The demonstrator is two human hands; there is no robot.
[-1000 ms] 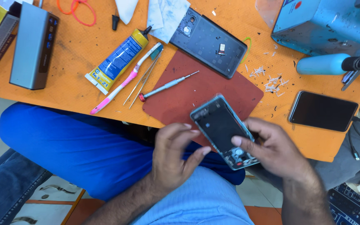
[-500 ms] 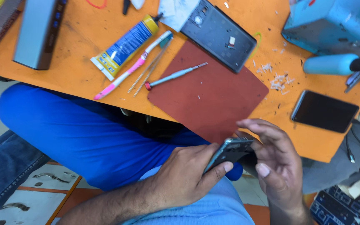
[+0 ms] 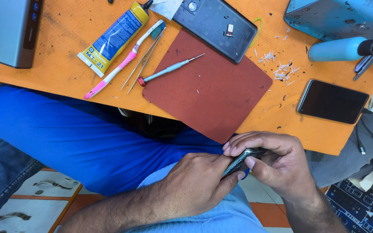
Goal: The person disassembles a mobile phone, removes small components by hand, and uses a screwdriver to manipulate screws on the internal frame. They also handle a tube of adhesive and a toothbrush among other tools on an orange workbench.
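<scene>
Below the counter's near edge, over the lap, both hands clamp on a phone (image 3: 242, 160) turned edge-on. The left hand (image 3: 195, 183) grips it from the left, fingers closed against its lower side. The right hand (image 3: 277, 166) wraps it from the right, fingers curled over the top edge and thumb pressed on its near end. The phone hangs clear of the counter, just off the mat's near corner.

On the orange counter (image 3: 65, 82), a red mat (image 3: 208, 88) lies close to the near edge. A screwdriver (image 3: 169, 70) with a red cap rests across the mat's left edge. Just left of it lie thin tweezers (image 3: 142, 62) and a pink toothbrush (image 3: 124, 60), then a yellow and blue glue tube (image 3: 115, 36). A second phone (image 3: 333, 101), screen dark, lies near the right end. A grey back cover (image 3: 216, 23) touches the mat's far corner. White shavings (image 3: 277, 64) are scattered to its right. A grey box (image 3: 14, 30) sits at the far left, a blue machine (image 3: 342, 19) at the far right.
</scene>
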